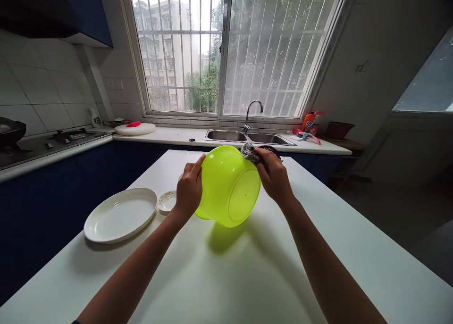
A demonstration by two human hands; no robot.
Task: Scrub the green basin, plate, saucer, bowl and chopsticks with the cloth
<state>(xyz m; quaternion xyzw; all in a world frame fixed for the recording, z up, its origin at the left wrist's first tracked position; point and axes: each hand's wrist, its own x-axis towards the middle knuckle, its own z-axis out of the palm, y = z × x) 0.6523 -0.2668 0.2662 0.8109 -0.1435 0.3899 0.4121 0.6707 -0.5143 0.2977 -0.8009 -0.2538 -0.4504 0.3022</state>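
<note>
A lime-green plastic bowl (228, 185) is held above the white table (226, 272), tipped so its round base faces me. My left hand (189, 188) grips the bowl's left side. My right hand (273, 174) is closed on a grey steel-wool scrubber (249, 151) that presses against the bowl's upper right rim. A dark round object (272, 149) shows partly behind my right hand.
A large white oval plate (120, 215) and a small patterned dish (167, 201) lie left on the table. Behind are the counter with double sink (247, 137) and faucet (252, 111), a cutting board (135, 128), a stove (53, 140) and a pan (10, 130).
</note>
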